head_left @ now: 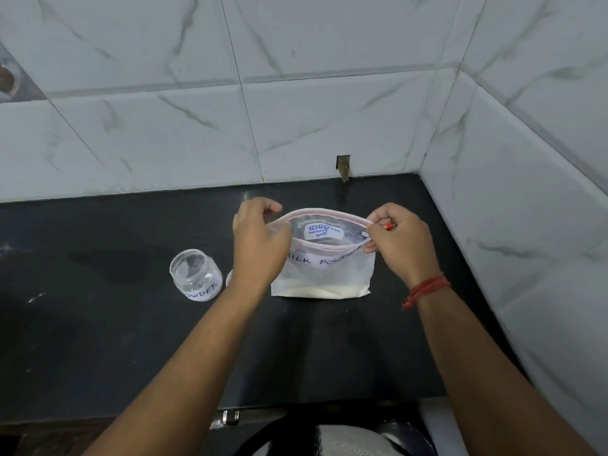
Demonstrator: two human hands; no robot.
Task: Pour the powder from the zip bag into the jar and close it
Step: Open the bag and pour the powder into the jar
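Two bare hands pull apart the mouth of a clear plastic zip bag [324, 271] standing on the black stone counter [98, 324]; the left hand [260, 245] pinches its left corner, the right hand [399, 241] its right corner. White powder [320, 292] lies along the bag's bottom; a small clear lidless jar [195, 274] stands just left of the left wrist.

zip bag [324, 271] upright on black counter [98, 340], mouth pulled open, pale powder [320, 292] along its bottom | left hand [260, 245] pinches left rim — right hand [399, 241] pinches right rim | open jar [195, 274] left of the bag, just beside the left wrist | red thread [426, 289] on right wrist
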